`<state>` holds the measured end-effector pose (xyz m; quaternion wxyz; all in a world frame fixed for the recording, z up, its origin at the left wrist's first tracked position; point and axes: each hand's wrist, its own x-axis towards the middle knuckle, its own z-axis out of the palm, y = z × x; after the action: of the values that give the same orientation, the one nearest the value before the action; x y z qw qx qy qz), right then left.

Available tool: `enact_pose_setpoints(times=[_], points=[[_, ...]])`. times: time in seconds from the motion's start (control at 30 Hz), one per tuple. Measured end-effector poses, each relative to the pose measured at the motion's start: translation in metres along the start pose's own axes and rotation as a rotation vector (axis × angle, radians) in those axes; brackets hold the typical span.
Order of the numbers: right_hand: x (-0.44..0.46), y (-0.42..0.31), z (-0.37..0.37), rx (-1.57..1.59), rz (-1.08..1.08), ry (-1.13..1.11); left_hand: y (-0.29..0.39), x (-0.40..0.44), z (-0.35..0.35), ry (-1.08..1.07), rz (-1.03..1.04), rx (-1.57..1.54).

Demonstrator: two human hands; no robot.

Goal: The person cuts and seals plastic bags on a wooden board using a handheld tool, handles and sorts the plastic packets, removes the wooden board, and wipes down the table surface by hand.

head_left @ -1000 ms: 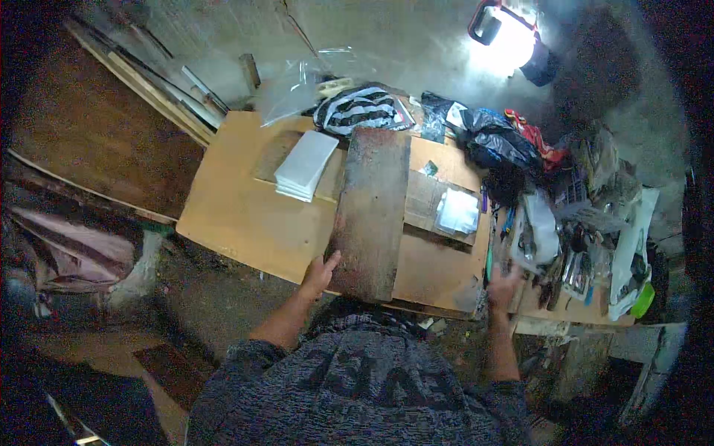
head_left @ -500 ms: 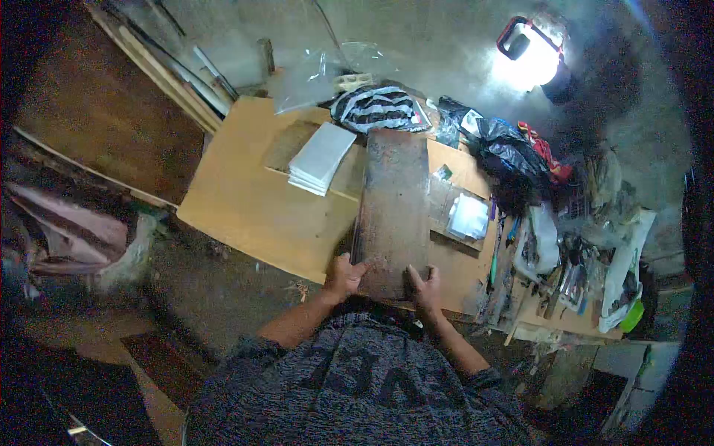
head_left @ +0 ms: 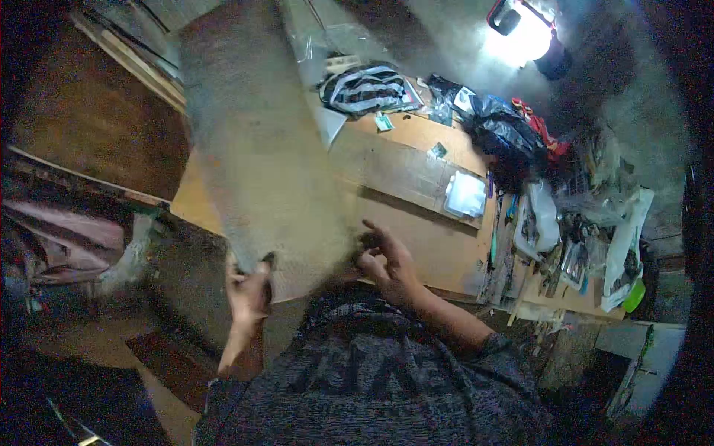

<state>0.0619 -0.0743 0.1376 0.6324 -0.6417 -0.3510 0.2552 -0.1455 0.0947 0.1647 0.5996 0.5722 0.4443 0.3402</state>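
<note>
A wide wooden board (head_left: 268, 156), blurred by motion, is raised and tilted over the left part of the worktable (head_left: 446, 267). My left hand (head_left: 249, 286) grips its lower left corner. Close to the board's lower right edge is my right hand (head_left: 387, 264), its fingers apart and partly curled; contact with the board cannot be made out. Behind the raised board, a corner of the white stack (head_left: 332, 126) shows. A long plank (head_left: 405, 167) lies across the table, with a white packet (head_left: 466, 195) on its right end.
A striped bag (head_left: 368, 89) and black plastic bags (head_left: 502, 126) lie along the back. At the right are white trays with tools (head_left: 539, 223) and a green object (head_left: 634, 296). A bright lamp (head_left: 520, 37) shines at the back. Wood strips lean at the left.
The board has been lifted off the table and swung left, now covering most of the white stack. My left hand moved left with it; my right hand has come off its edge grip and moved left.
</note>
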Motion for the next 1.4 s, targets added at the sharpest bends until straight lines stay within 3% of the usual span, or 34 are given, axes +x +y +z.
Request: enact_pose_setpoints(times=[0.1,0.17,0.23,0.33,0.4,0.43,0.47,0.5,0.53,0.57,0.63,0.67,0.7,0.73,0.83,0.93,1.03,1.07,1.13,1.17,1.3,1.33,1.37,1.4], points=[[0.0,0.024,0.003,-0.324,0.039,-0.188,-0.031,-0.003,-0.078,0.273,0.058,-0.106],[-0.008,0.052,0.005,-0.399,-0.024,-0.187,-0.036,-0.01,-0.116,0.524,-0.09,-0.235],[-0.009,0.062,0.004,-0.478,-0.093,-0.192,-0.046,-0.021,-0.156,0.607,-0.035,0.048],[-0.002,0.081,0.007,-0.566,-0.013,-0.369,-0.048,-0.038,-0.174,0.678,-0.113,0.027],[0.002,0.11,0.013,-0.389,0.155,-0.352,-0.079,-0.052,-0.199,0.76,-0.257,-0.357],[0.005,0.115,0.017,-0.33,0.208,-0.366,-0.114,-0.061,-0.222,0.827,-0.29,-0.333],[0.011,0.104,0.022,-0.491,0.05,-0.373,-0.115,-0.068,-0.22,0.883,-0.293,-0.343],[0.018,0.097,0.027,-0.643,-0.119,-0.37,-0.114,-0.063,-0.207,0.942,-0.548,-0.14],[0.025,0.096,0.032,-0.636,-0.134,-0.419,-0.115,-0.066,-0.203,0.978,-0.813,0.058],[0.031,0.096,0.036,-0.721,-0.189,-0.453,-0.148,-0.08,-0.223,1.017,-0.832,0.036],[0.041,0.105,0.047,-0.805,-0.264,-0.523,-0.261,-0.103,-0.265,0.868,-0.789,-0.193],[0.044,0.113,0.053,-0.782,-0.233,-0.526,-0.298,-0.105,-0.264,0.9,-0.798,-0.214],[0.044,0.119,0.058,-0.76,-0.194,-0.527,-0.332,-0.105,-0.263,0.796,-0.813,-0.132],[0.045,0.116,0.063,-0.759,-0.197,-0.557,-0.337,-0.105,-0.261,0.687,-0.826,-0.048],[0.046,0.119,0.074,-0.85,-0.149,-0.586,-0.315,-0.076,-0.23,0.672,-0.972,-0.123],[0.038,0.139,0.071,-0.968,-0.265,-0.522,-0.312,-0.035,-0.221,0.631,-1.119,-0.194],[0.04,0.147,0.067,-1.044,-0.235,-0.611,-0.394,-0.005,-0.246,0.454,-1.039,0.0],[0.04,0.14,0.072,-1.054,-0.203,-0.598,-0.441,0.006,-0.264,0.118,-0.968,0.503],[0.041,0.137,0.073,-1.079,-0.155,-0.575,-0.465,0.03,-0.276,-0.257,-0.825,0.982],[0.042,0.136,0.07,-1.076,-0.126,-0.622,-0.473,0.044,-0.279,-0.314,-0.812,1.093],[0.04,0.148,0.061,-1.066,-0.06,-0.657,-0.463,0.121,-0.259,-0.553,-0.662,1.548],[0.04,0.146,0.061,-1.084,-0.039,-0.636,-0.436,0.138,-0.247,-0.58,-0.638,1.549],[0.041,0.143,0.062,-1.073,-0.027,-0.65,-0.389,0.156,-0.231,-0.596,-0.81,1.425],[0.043,0.14,0.064,-1.057,-0.021,-0.664,-0.387,0.165,-0.228,-0.578,-0.737,1.443]])
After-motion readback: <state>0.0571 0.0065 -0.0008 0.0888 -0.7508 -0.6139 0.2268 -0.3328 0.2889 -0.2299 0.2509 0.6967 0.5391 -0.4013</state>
